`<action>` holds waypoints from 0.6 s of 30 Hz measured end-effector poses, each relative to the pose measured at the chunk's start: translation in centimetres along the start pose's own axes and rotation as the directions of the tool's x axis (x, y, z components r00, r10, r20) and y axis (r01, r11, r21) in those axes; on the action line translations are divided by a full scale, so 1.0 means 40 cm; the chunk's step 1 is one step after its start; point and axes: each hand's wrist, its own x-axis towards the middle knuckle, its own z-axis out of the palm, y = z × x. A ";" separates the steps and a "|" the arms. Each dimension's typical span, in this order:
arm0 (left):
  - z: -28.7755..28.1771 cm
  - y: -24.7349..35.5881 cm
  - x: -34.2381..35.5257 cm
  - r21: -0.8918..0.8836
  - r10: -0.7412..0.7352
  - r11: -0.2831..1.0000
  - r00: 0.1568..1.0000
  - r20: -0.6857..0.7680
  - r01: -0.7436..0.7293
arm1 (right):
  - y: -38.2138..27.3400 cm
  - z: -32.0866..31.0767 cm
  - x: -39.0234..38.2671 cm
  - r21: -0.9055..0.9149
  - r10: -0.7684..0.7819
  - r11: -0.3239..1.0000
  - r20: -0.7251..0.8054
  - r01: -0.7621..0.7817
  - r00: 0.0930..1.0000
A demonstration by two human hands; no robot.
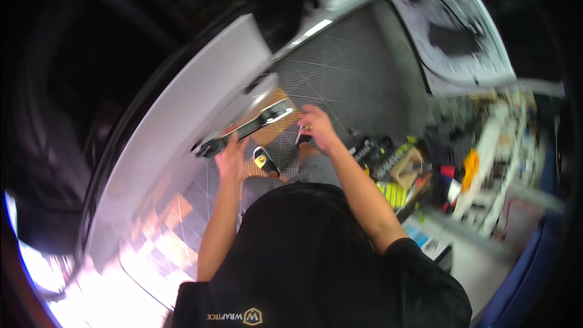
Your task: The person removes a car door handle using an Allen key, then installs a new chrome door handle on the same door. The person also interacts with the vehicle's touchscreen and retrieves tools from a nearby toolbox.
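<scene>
A long dark door handle with a bright chrome-like end (243, 129) lies along the outer side of a white car door (176, 109). Whether it is still fixed to the door, I cannot tell. My left hand (228, 161) grips it near its left end, with fingertips showing on both sides. To the right of the handle's bright end, apart from it, is my right hand (317, 129). Its fingers are curled in; a small yellow spot shows by them, and blur hides whether anything is held.
Beneath me is a dark ribbed tile floor (328, 67) with orange-brown tiles. At right lie an open tool bag (404, 167), a yellow-green item (392, 194) and a cluttered white bench (486, 164). A bare door panel (455, 30) stands at the far right.
</scene>
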 end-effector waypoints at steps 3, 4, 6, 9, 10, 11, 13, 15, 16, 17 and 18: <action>-0.028 -0.009 0.014 0.123 0.039 0.991 0.991 0.127 -0.054 | 0.090 -0.131 -0.147 -0.184 -0.022 0.983 -0.145 -0.005 0.989; -0.039 -0.007 0.020 0.207 -0.006 0.978 0.999 0.033 -0.001 | 0.126 -0.181 -0.209 -0.138 -0.039 0.990 -0.182 0.014 0.982; -0.063 0.001 0.031 0.354 0.008 0.934 0.995 0.097 -0.042 | 0.190 -0.306 -0.343 -0.080 -0.057 0.996 -0.271 0.036 0.961; -0.102 0.026 0.040 0.496 -0.024 0.866 0.987 0.160 -0.060 | 0.295 -0.486 -0.531 0.078 -0.091 0.986 -0.487 0.147 0.869; -0.110 0.032 0.040 0.515 -0.033 0.857 0.994 0.100 -0.023 | 0.335 -0.549 -0.584 0.082 -0.091 0.982 -0.582 0.170 0.808; -0.117 0.037 0.038 0.572 -0.019 0.818 0.991 0.133 -0.061 | 0.382 -0.612 -0.633 0.114 -0.037 0.982 -0.670 0.153 0.742; -0.122 0.048 0.032 0.606 -0.018 0.795 0.998 0.058 -0.020 | 0.485 -0.728 -0.707 0.168 0.059 0.977 -0.810 0.134 0.584; -0.119 0.055 0.021 0.659 -0.048 0.752 0.997 0.066 -0.008 | 0.588 -0.836 -0.753 0.204 0.134 0.974 -0.878 0.104 0.459; -0.116 0.058 0.016 0.662 -0.042 0.749 0.999 0.027 0.013 | 0.628 -0.890 -0.766 0.044 0.034 0.999 -0.931 0.020 0.365; -0.111 0.059 0.011 0.675 -0.070 0.737 0.996 0.052 0.016 | 0.658 -0.933 -0.767 -0.025 0.003 0.995 -0.964 -0.100 0.267; -0.108 0.059 0.007 0.677 -0.069 0.735 0.997 0.035 0.027 | 0.679 -0.965 -0.769 -0.164 -0.134 0.980 -0.962 -0.111 0.237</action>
